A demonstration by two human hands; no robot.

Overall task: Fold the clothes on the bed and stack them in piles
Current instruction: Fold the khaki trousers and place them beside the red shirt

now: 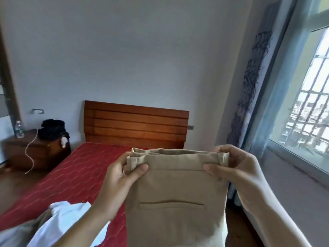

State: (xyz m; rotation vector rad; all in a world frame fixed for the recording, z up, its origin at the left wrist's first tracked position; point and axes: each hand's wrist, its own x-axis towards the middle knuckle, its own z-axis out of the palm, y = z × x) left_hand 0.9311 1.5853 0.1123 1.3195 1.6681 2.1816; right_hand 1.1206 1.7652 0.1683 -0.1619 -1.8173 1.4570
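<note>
Beige trousers [176, 193] hang in the air over the red bed [71, 175]. I have my left hand [122, 177] and right hand [236, 168] pinching the doubled waistband's ends, so the legs drop straight for folding.

trousers [176, 193] cut off below — nightstand [26, 150] blurred

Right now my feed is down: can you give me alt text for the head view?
Both hands, left and right, hold tan trousers up by the waistband above a red bed. White clothes lie at lower left.
</note>
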